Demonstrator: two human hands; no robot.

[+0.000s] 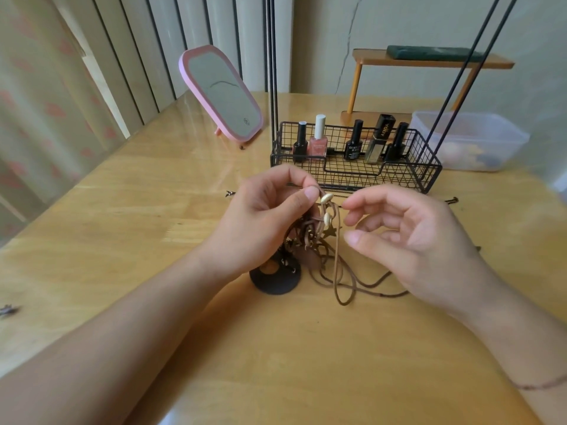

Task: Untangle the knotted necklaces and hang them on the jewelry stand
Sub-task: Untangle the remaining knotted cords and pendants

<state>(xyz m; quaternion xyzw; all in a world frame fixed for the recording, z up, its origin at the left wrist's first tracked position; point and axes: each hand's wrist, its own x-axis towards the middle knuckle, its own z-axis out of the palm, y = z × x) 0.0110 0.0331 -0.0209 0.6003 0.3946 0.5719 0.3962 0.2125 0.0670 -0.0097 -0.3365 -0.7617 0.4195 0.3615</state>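
Left hand (264, 216) fingers pinch the knotted necklaces (325, 240); right hand (411, 237) fingers curl loosely, empty

A tangle of brown cord necklaces (322, 240) with pale shell beads is hanging lifted mid-table, loops trailing on the wood beside what is apparently a black round base (276, 279).
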